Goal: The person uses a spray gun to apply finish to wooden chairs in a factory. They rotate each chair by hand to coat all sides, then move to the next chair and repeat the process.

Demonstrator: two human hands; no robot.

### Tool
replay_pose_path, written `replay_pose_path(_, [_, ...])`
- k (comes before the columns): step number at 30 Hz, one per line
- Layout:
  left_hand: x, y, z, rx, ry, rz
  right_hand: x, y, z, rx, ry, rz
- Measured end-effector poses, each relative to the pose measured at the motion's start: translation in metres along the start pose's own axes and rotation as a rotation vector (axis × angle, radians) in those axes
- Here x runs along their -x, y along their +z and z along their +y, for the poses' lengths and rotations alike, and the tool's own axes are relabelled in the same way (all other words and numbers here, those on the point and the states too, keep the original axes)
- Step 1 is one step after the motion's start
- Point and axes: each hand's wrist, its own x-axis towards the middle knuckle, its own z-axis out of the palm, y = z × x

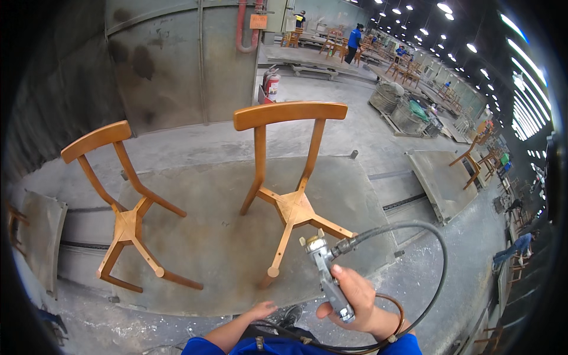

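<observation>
My right hand is wrapped round the handle of a metal spray gun, whose brass-coloured nozzle points up and away. A dark hose joins the gun and loops round to the right. My left hand is low in front of my body, its fingers loosely stretched to the right with nothing seen in them. Ahead stands an orange-brown wooden chair frame with a curved back rail and no seat. A second chair frame like it is to the left. Both rest on a grey, dusty platform.
Behind the platform rises a stained metal wall with a red pipe. A fire extinguisher is by its edge. Another platform carries chairs at right. A person in blue is far off. Floor tracks run between platforms.
</observation>
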Motion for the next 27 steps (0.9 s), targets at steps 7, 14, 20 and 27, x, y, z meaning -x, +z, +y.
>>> replay_pose_path(7, [0.126,-0.067,-0.068,0.203,0.132,0.061,-0.045,0.097,-0.094,0.239,0.199,-0.2])
replay_pose_path(14, [0.233,-0.142,-0.065,0.269,0.253,0.441,-0.033,0.143,-0.136,0.184,0.472,0.036])
replay_pose_path(20, [0.292,-0.142,-0.063,0.135,0.171,0.307,0.085,0.162,-0.214,-0.114,1.204,0.107])
replay_pose_path(27, [0.304,-0.142,-0.051,-0.065,0.113,0.052,0.194,0.184,-0.299,-0.26,1.117,0.667])
